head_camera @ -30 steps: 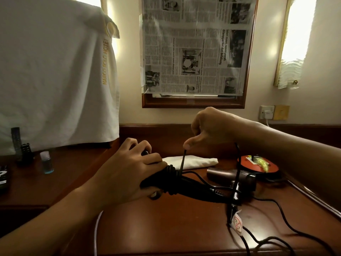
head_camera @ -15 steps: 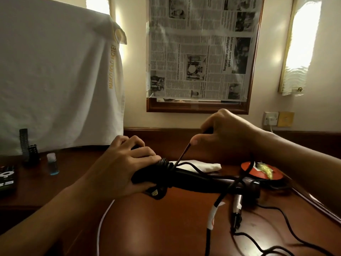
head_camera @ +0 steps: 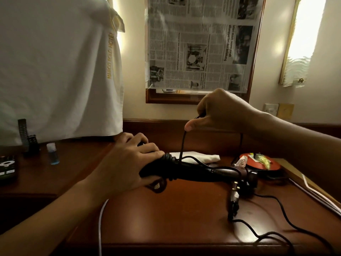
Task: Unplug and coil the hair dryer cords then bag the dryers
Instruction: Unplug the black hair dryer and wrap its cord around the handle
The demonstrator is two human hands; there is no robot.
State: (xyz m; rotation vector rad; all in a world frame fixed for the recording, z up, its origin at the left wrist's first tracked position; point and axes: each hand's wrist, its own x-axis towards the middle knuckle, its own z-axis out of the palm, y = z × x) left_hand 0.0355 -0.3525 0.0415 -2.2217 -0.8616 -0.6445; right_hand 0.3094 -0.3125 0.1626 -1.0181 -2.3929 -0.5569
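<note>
A: What lies nearest?

B: At six o'clock, the front of the brown surface (head_camera: pixel 184 215), with a white cable (head_camera: pixel 100 222) running off its edge and loose loops of black cord (head_camera: pixel 284 209) trailing toward five o'clock.

A: And the dryer?

B: The hair dryer (head_camera: pixel 199 172) is held just above the middle of the surface, its long axis running nearly level from nine to three o'clock. The handle end points to nine o'clock, and several turns of cord are wound round it there. The far end, toward three o'clock, is dark and hard to make out.

A: The hands?

B: The left hand (head_camera: pixel 127 167) has its fingers curled round the handle end. The right hand (head_camera: pixel 219 111), higher up at about one o'clock from the dryer, pinches the cord between thumb and closed fingers, so the cord runs taut straight down to the wound turns.

A: Farther back?

B: A folded white cloth (head_camera: pixel 201 157) just behind the dryer, a round red object (head_camera: pixel 262 162) at two o'clock, a small blue bottle (head_camera: pixel 52 154) at ten o'clock, then a white towel (head_camera: pixel 59 71) and a newspaper (head_camera: pixel 203 43) on the wall.
</note>
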